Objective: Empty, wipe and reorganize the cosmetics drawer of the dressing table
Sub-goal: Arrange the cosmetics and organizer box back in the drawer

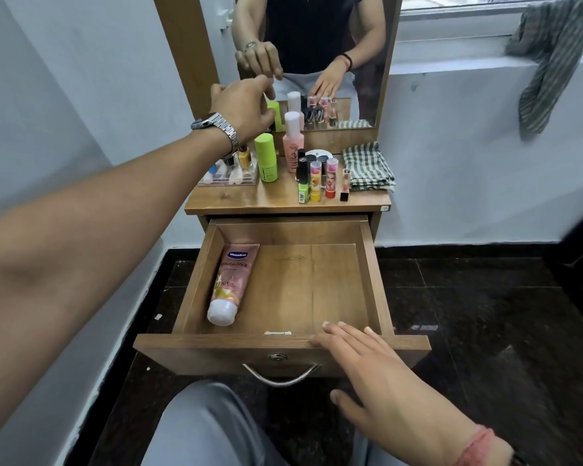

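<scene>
The drawer (371,264) of the dressing table (243,200) stands pulled fully out, its wooden floor bare but for a pink lotion tube (231,284) lying along the left wall at about nine o'clock, white cap toward the front panel. The right hand (367,368) lies flat on the top edge of the drawer front at about five o'clock, fingers straight and spread, gripping nothing. Below it, at six o'clock on the front panel, hang a metal handle (281,376) and a small lock (277,357). The left hand (246,105), with a metal watch (217,127) on the wrist, reaches up over the tabletop at twelve o'clock, fingers loosely curled in front of the mirror (317,45); whether they pinch anything cannot be told. On the tabletop, a clear tray (226,178) of small bottles sits at the left, just beside a green cylinder (266,158). Right of that stands a pink bottle (293,142) with a white cap, then a cluster of lipsticks (320,179) near the front edge. A folded checked cloth (367,166) lies at the right end. Another striped cloth (552,55) hangs off the window ledge at two o'clock.
</scene>
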